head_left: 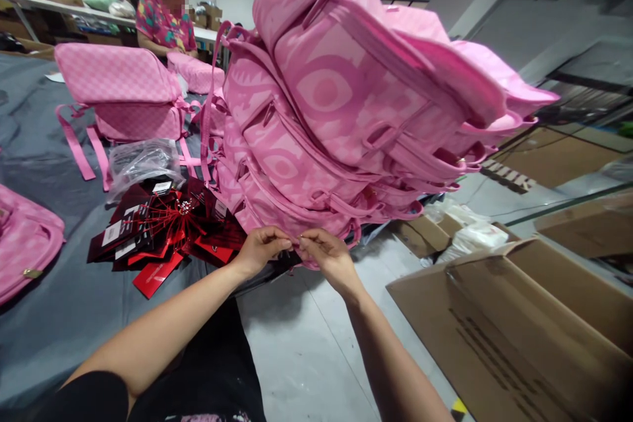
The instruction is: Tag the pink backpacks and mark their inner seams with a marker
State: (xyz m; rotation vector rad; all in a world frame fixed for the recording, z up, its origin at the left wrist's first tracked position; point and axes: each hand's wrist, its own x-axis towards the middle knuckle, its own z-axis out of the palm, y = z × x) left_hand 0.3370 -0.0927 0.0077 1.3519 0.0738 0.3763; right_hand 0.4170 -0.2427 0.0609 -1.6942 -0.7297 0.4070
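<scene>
Several pink backpacks (pixel 321 89) with eye patterns are stacked at the table's edge, the top one leaning to the right. At the lower front edge of the stack, my left hand (pixel 264 249) and my right hand (pixel 327 257) are close together, fingers pinched. What each pinches is too small to make out. Just left of my left hand, black and red tags (pixel 163 227) with red strings lie fanned out on the dark cloth. A clear plastic bag (pixel 143 161) lies behind the tags.
Pink checkered bags (pixel 119 76) stand farther back on the grey cloth (pixel 30 125). Another pink bag (pixel 24 244) is at the left edge. A person (pixel 168 20) is behind the table. Open cardboard boxes (pixel 514 323) stand on the floor at right.
</scene>
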